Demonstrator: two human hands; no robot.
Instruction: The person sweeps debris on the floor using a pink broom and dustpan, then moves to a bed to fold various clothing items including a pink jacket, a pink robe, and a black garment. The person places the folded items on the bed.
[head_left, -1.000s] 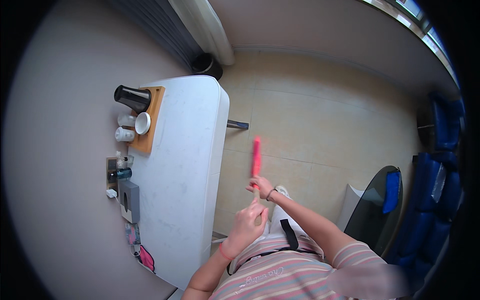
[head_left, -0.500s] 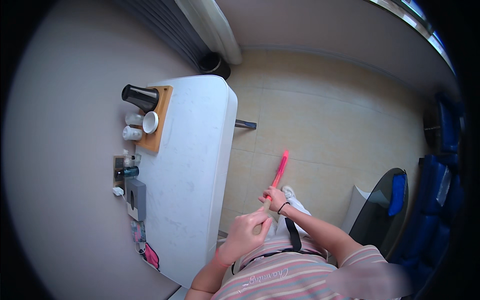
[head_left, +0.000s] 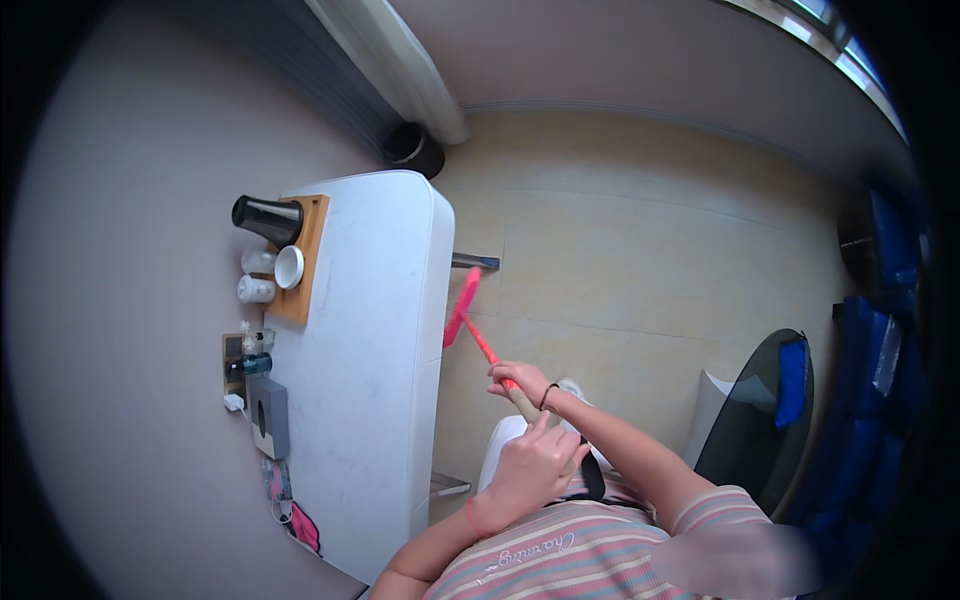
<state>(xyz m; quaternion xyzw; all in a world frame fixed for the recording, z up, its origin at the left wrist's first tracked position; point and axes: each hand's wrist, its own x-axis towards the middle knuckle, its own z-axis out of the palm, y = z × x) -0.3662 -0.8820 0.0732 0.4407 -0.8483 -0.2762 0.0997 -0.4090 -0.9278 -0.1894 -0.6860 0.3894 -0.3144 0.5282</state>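
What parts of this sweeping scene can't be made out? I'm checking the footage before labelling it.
All in the head view:
- Broom head: its lower part is hidden behind the edge of the white table.
- Broom handle end: covered by the left hand and right hand.
- Small items by the grey box: too small to identify.
- Dark round object near the wall: partly hidden behind the table end.

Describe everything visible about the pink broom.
The pink broom has a flat pink head of bristles and a thin handle, pink-red near the head and pale, wood-like at the near end. It slants from the hands down toward the tan floor, its head beside the white table's edge. The right hand grips the handle higher up; the left hand holds its near end.
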